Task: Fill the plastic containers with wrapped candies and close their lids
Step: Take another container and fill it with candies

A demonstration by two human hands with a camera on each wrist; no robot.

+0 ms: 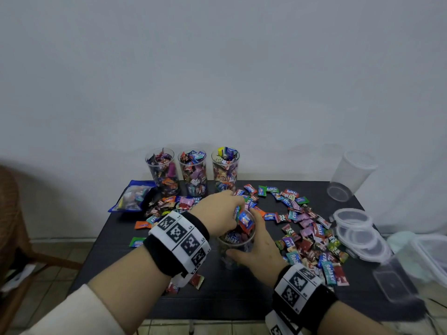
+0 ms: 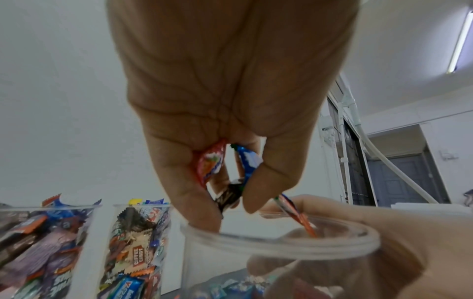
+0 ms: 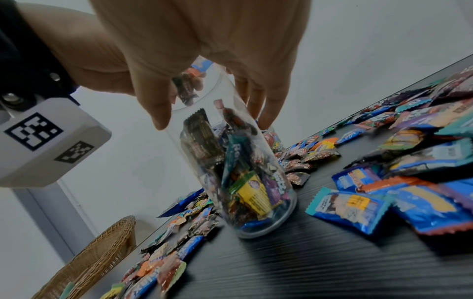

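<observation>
On the tabletop (image 1: 242, 298), the right hand (image 1: 260, 247) grips a cup (image 1: 235, 250); at 12 o'clock, the left hand (image 1: 219, 211) pinches candies (image 2: 217, 161) above it.

A black table (image 1: 242, 298) stands against a pale wall. Three filled clear containers (image 1: 193, 172) stand in a row at its back edge. Left of them lies a blue candy bag (image 1: 131, 197); in front of them loose wrapped candies (image 1: 312, 235) are scattered, around a partly filled container (image 3: 245, 172). Well to their right an empty container (image 1: 348, 177) tilts, with round lids (image 1: 358, 230) stacked nearer.
</observation>
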